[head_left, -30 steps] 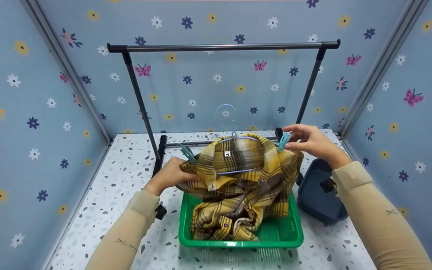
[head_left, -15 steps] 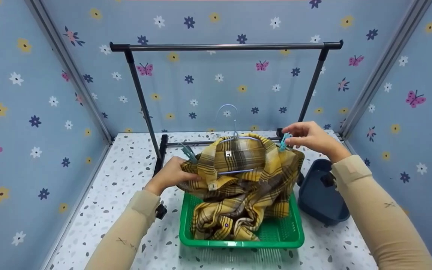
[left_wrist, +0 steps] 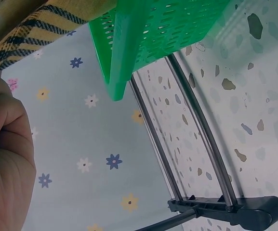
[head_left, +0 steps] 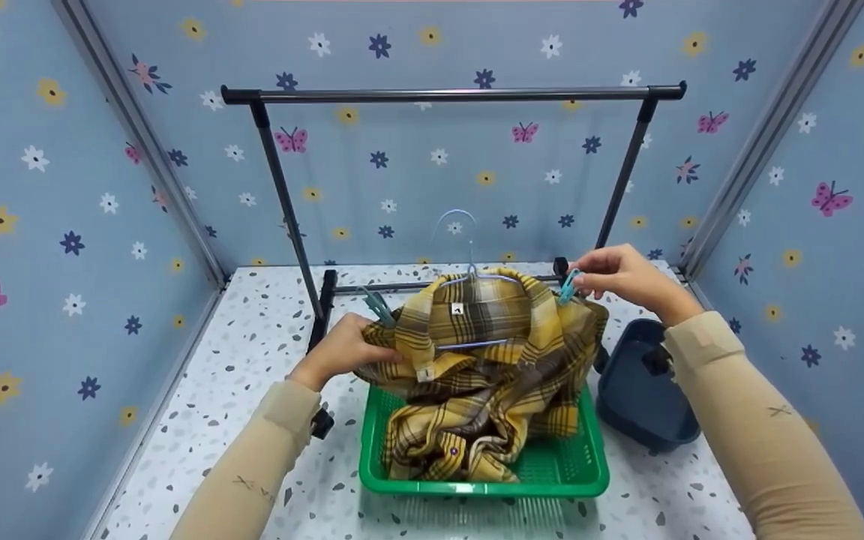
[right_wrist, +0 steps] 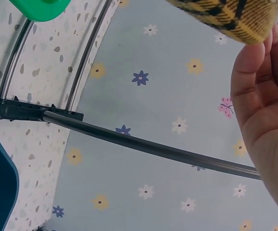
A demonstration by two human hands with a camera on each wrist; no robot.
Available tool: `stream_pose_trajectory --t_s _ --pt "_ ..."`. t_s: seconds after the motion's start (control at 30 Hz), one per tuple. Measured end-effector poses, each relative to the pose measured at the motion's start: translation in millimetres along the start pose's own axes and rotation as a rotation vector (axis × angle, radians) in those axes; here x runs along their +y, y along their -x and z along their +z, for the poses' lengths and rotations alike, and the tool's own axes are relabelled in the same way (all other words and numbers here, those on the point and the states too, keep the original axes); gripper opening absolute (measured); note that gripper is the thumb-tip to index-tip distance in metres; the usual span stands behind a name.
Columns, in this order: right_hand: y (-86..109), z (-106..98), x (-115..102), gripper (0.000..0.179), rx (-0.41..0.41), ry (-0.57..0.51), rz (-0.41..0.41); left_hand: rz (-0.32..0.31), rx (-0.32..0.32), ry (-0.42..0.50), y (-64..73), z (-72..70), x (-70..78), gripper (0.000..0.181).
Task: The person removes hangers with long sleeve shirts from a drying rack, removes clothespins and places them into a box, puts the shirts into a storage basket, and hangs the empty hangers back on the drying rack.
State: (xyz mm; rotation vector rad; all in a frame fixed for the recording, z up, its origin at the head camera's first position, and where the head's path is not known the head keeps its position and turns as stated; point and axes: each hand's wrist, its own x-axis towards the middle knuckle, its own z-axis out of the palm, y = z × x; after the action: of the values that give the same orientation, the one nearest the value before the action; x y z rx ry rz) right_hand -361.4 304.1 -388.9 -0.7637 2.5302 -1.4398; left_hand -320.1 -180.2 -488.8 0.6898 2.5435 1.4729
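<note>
A yellow and brown plaid shirt [head_left: 496, 375] lies bunched over a green basket [head_left: 484, 489], its collar round a thin pale-blue hanger [head_left: 472, 269] whose hook points up. My left hand [head_left: 340, 349] grips the shirt's left shoulder, thumb on top of the cloth. Beside it a teal clothespin [head_left: 379, 306] stands on that shoulder. At the other shoulder my right hand [head_left: 631, 281] pinches a second teal clothespin [head_left: 569, 287] between thumb and fingers. In the right wrist view the shirt's edge [right_wrist: 244, 24] hangs by the fingertips, and most of that clothespin is hidden.
A black and grey garment rack [head_left: 447, 95] stands behind the basket, its bar above the hanger. To the right sits a dark blue bin [head_left: 646, 390], partly behind the right wrist. Floral-patterned walls [head_left: 432, 45] enclose the speckled table [head_left: 237, 397] at the back and sides.
My right hand has shifted slightly right, and its clothespin now shows narrower, its handles closer to edge-on. The left hand and shirt have stayed put; the head view moved a little.
</note>
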Motion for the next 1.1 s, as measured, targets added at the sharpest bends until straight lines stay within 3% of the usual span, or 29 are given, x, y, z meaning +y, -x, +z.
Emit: stream_pose_trajectory --t_s 0.23,0.67,1.1 --pt "2.3 -0.9 4.5 0.021 -0.017 -0.05 -0.034 -0.009 -0.027 -0.002 0.6 -1.1 1.1 0.022" --pt "0.2 0.8 7.0 0.02 0.013 -0.028 -0.018 -0.019 -0.016 -0.001 2.4 -2.2 1.0 0.023" --pt "-0.8 0.7 7.2 0.015 0.063 0.021 -0.072 -0.021 -0.018 -0.01 1.3 -2.5 -0.7 0.021"
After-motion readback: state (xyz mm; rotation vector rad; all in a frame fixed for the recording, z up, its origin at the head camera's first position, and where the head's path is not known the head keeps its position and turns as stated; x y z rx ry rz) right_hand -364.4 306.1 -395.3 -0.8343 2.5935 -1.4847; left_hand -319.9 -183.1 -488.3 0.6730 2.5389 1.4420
